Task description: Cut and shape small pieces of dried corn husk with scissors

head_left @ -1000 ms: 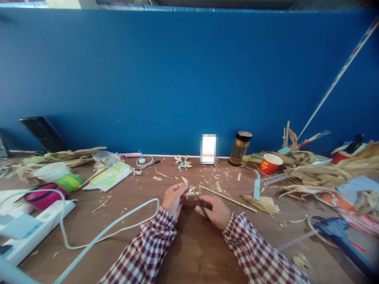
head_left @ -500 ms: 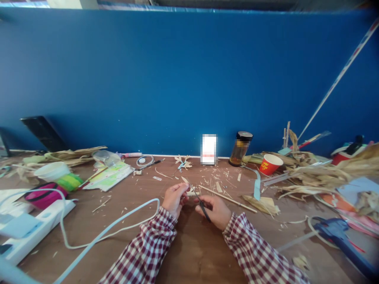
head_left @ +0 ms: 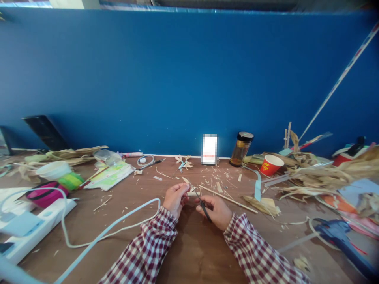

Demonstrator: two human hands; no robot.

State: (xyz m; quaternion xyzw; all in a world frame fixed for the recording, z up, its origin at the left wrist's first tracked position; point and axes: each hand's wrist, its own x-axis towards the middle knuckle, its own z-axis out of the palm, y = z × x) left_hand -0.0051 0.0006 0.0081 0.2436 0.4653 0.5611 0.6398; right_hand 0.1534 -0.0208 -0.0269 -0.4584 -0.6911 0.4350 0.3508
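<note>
My left grip (head_left: 174, 200) is pinched closed on a small pale pointed piece (head_left: 185, 180), which pokes out beyond the thumb and fingertips, away from me. My right grip (head_left: 218, 213) is curled closed around a slim dark-handled tool (head_left: 205, 210); its thin end reaches up toward the pale piece, but I can't tell whether the two touch. A short pale strip (head_left: 193, 194) shows between the hands, and whether it is held or lying down is unclear to me.

The brown table (head_left: 189, 256) is strewn with shavings, and a thin stick (head_left: 227, 198) lies past my right hand. Farther right I see a lidded jar (head_left: 237, 153), a red paper cup (head_left: 268, 167), dried husks (head_left: 316, 173) and a blue glue gun (head_left: 334, 230). On the left sit a white power strip (head_left: 38, 228) and a pink pouch (head_left: 44, 197). A blue panel (head_left: 166, 71) stands behind everything.

Both forearms, in checked sleeves, angle inward from the near edge, hands close together but apart, held low.
</note>
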